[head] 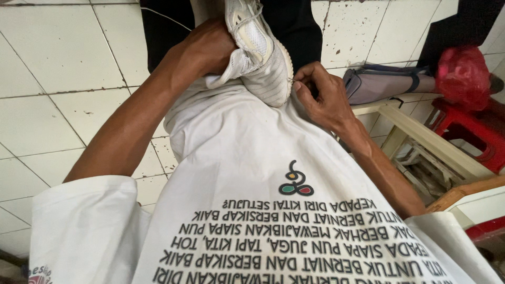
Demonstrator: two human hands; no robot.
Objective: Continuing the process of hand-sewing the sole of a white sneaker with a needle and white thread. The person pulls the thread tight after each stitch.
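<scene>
Cloth fills the near edge of the view: a white T-shirt (252, 158) with dark printed lettering and a small coloured emblem, worn by the person whose two bare arms reach forward from its short sleeves. Further out, at the shirt's hem, the left hand (210, 47) is wrapped around the heel end of a white mesh sneaker (260, 47), fingers closed on it and pressing it down against the fabric. Just beside the sole, the right hand (323, 97) pinches a fold of the shirt's hem, thumb and fingertips pressed together and touching the shoe's edge. The sneaker points sole-right, its laces and tongue toward the top of the frame. Judged from this pose, the work appears to be rubbing the shoe with the shirt cloth; doing it well would mean keeping the left hand's grip firm on the heel so the shoe cannot twist, and holding the pinched cloth taut against the sole's rim. Beyond the hands lie pale floor tiles (58, 58), stained in places. To the right stand a cream wooden bench (426, 139) bearing a grey bag (379, 84), and farther off a red plastic stool (473, 131) topped by a red plastic bag (463, 71).
</scene>
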